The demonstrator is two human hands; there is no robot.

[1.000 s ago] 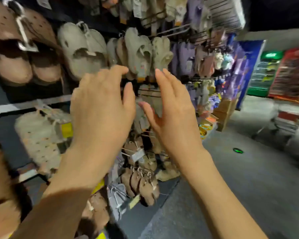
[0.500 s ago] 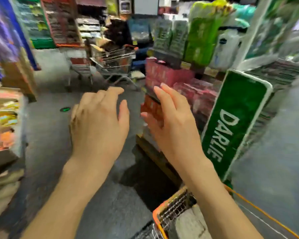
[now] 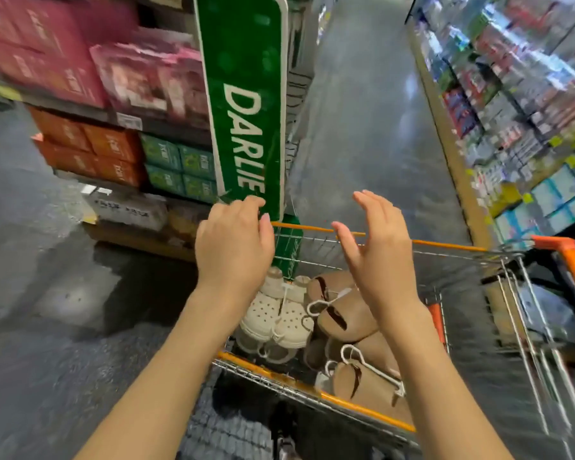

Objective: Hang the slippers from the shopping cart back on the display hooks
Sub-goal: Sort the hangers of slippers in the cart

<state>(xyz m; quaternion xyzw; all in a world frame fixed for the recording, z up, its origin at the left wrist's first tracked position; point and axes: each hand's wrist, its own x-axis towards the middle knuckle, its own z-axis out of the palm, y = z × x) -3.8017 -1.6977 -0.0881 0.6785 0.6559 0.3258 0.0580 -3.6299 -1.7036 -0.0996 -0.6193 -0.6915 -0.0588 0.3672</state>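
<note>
Head view: left hand (image 3: 234,250), right hand (image 3: 377,257) empty-fingered, partly hiding cart slippers (image 3: 281,318).

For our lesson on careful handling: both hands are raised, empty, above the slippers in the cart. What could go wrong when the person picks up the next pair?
1. The tan slippers lie piled with white hangers crossing; lifting one pair may drag another along.
2. The cream clogs sit against the cart's wire wall; a hanger could snag there.
3. The left hand and right hand hover near the green sign; a swing might knock it.
</note>
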